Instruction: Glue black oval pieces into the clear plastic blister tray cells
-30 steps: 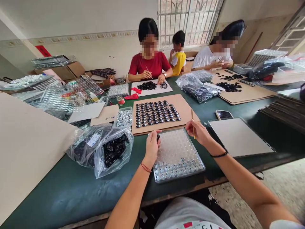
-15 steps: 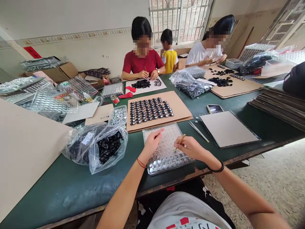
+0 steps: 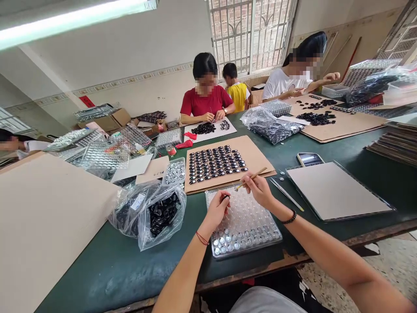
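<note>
A clear plastic tray (image 3: pixel 276 238) lies in front of me, with round silvery pieces (image 3: pixel 235 245) in its nearest rows. My left hand (image 3: pixel 217 208) is over the tray's left side, fingers curled round a small black piece (image 3: pixel 226 198). Between the fingertips of my right hand (image 3: pixel 260 189) is a slim wooden stick (image 3: pixel 259 172), tilted over the tray's far edge. Something tiny and shiny shows at its lower tip, too small to name. Beyond the tray, black oval pieces with pale centres (image 3: pixel 213 161) stand in rows on a cardboard sheet (image 3: pixel 260 163).
Left of the tray sits an open bag of black pieces (image 3: pixel 163 213), with a tub of silvery discs (image 3: pixel 175 172) behind it. Tweezers (image 3: pixel 286 194), a phone (image 3: pixel 310 159) and a covered tray (image 3: pixel 339 191) lie right. Two co-workers sit across the table; a child stands behind.
My right hand has lifted the stick from the near rows towards the tray's far edge. My left fingers have curled, and a black piece now shows in them. The view has tilted up.
</note>
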Demonstrator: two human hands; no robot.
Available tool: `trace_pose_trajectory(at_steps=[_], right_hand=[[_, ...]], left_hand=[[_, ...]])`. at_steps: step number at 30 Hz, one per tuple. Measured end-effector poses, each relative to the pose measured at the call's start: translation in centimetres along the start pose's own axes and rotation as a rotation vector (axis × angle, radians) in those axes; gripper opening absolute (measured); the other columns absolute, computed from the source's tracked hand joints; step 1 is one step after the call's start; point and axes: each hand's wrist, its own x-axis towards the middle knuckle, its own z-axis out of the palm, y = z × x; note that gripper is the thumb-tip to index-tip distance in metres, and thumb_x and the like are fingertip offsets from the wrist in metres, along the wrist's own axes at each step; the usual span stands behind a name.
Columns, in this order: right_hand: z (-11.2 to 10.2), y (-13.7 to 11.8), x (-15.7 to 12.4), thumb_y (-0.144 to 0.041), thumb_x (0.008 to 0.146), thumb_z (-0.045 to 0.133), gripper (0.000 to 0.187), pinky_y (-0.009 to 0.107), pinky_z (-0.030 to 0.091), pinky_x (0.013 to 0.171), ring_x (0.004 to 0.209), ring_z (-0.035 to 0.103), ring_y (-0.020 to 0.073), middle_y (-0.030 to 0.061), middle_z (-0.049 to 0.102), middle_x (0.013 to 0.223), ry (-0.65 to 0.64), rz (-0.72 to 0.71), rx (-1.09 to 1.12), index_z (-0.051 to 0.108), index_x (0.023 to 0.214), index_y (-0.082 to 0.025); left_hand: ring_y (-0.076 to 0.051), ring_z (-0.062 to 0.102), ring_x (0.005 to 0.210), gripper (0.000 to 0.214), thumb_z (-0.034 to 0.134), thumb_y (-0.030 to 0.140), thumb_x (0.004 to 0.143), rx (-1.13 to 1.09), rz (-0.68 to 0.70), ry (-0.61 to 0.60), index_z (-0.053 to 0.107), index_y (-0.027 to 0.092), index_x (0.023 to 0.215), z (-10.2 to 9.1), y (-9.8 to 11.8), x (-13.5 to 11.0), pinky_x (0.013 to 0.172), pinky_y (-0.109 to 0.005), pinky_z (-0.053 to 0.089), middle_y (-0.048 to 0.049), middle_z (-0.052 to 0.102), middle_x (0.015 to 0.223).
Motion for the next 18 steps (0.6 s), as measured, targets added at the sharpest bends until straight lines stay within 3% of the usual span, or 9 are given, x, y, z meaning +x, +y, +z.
trace_pose_trajectory(at_steps=[4,10,18], right_hand=[[0.5,0.3,-1.6,-0.043,0.089,0.028,0.033,0.023,0.035,0.047,0.048,0.046,0.0114,0.0004,0.050,0.060,-0.042,-0.021,-0.040,0.049,0.083,-0.019],[0.1,-0.4,-1.7,-0.032,0.090,0.029,0.028,0.026,0.034,0.057,0.057,0.049,0.0145,0.0039,0.053,0.065,-0.182,-0.212,-0.376,0.047,0.073,-0.019],[0.6,-0.2,-1.9,-0.026,0.089,0.031,0.025,0.024,0.034,0.057,0.061,0.052,0.0145,0.0050,0.057,0.068,-0.262,-0.330,-0.434,0.049,0.075,-0.017]], left_hand=[[-0.006,0.042,0.043,0.022,0.052,0.034,0.075,0.058,0.014,-0.047,0.055,0.017,0.087,0.0,-0.1,0.1,0.037,-0.015,0.028,0.0019,0.052,0.060],[-0.007,0.045,0.040,0.024,0.059,0.034,0.070,0.110,-0.036,-0.023,0.060,0.014,0.083,0.2,-0.3,0.2,0.038,-0.020,0.035,-0.0029,0.060,0.063],[-0.009,0.047,0.041,0.029,0.066,0.028,0.064,0.197,-0.004,0.009,0.062,0.013,0.089,0.1,-0.2,0.2,0.041,-0.021,0.039,0.0020,0.054,0.055]])
